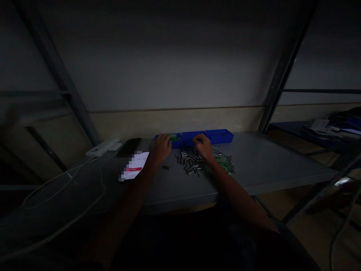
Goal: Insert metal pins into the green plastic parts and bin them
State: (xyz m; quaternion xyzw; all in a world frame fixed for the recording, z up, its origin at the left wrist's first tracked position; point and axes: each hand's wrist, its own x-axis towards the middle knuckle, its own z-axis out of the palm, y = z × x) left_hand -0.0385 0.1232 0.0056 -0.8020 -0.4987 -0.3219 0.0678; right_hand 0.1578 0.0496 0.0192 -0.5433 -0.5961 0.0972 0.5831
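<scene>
My left hand (163, 146) rests at the left blue bin (177, 144), its fingers apart over the rim beside some green pieces (174, 138) lying inside. Curled fingers show on my right hand (203, 145), which hangs at the front of the middle blue bin (187, 140). Whatever those fingers may pinch is too small and dark to make out. Below and around the right wrist spreads a pile of small metal cylinders (184, 161), mixed with green pieces (224, 164). One loose cylinder (166, 167) lies apart, near my left wrist.
A third blue bin (219, 136) stands at the right end of the row. On the left of the grey table (267, 162) lie a lit phone (137, 165), a dark flat device (129, 147) and a white power strip (103, 147) with trailing cables. Metal posts rise on both sides.
</scene>
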